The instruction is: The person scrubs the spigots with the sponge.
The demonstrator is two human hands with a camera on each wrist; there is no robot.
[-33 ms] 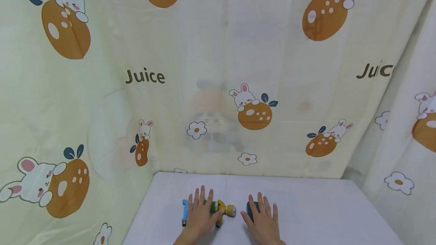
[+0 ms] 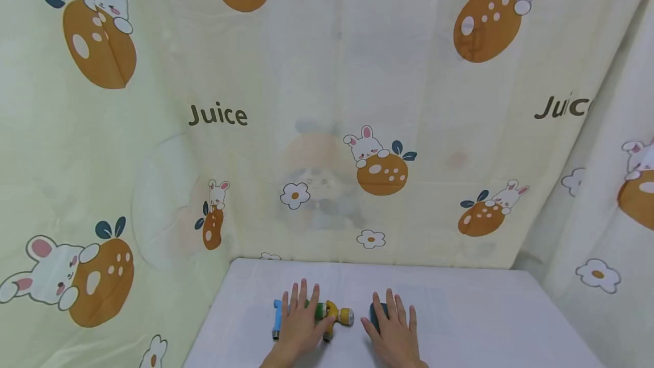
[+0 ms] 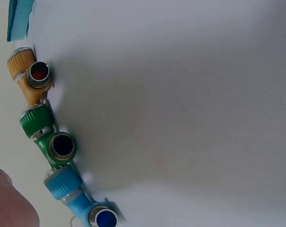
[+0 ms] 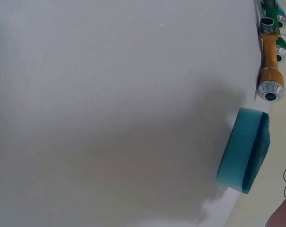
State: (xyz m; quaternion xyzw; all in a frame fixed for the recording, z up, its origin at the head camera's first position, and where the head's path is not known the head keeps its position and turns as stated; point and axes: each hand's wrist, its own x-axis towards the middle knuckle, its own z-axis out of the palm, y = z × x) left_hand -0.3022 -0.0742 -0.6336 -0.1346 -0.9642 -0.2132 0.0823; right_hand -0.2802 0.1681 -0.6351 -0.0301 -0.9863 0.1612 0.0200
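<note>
Sponge (image 4: 243, 151) rests near right hand (image 2: 395, 334), nozzles (image 3: 36, 121) near left hand (image 2: 300, 325).

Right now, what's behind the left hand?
In the head view, parts of a blue fitting, green fitting and yellow fitting peek out; the green one's metal end is covered.

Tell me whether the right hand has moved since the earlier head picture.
No: in the head view, the right hand shows no visible shift, judged against the far edge of the white table.

Coloured fittings (image 3: 36, 120): glossy and ribbed, with metal ends (image 4: 271, 86). Sponge (image 4: 238, 151): matt foam, rough-faced. Table (image 2: 470, 317): matt. Curtain (image 2: 306, 67): thin, smooth cloth.
</note>
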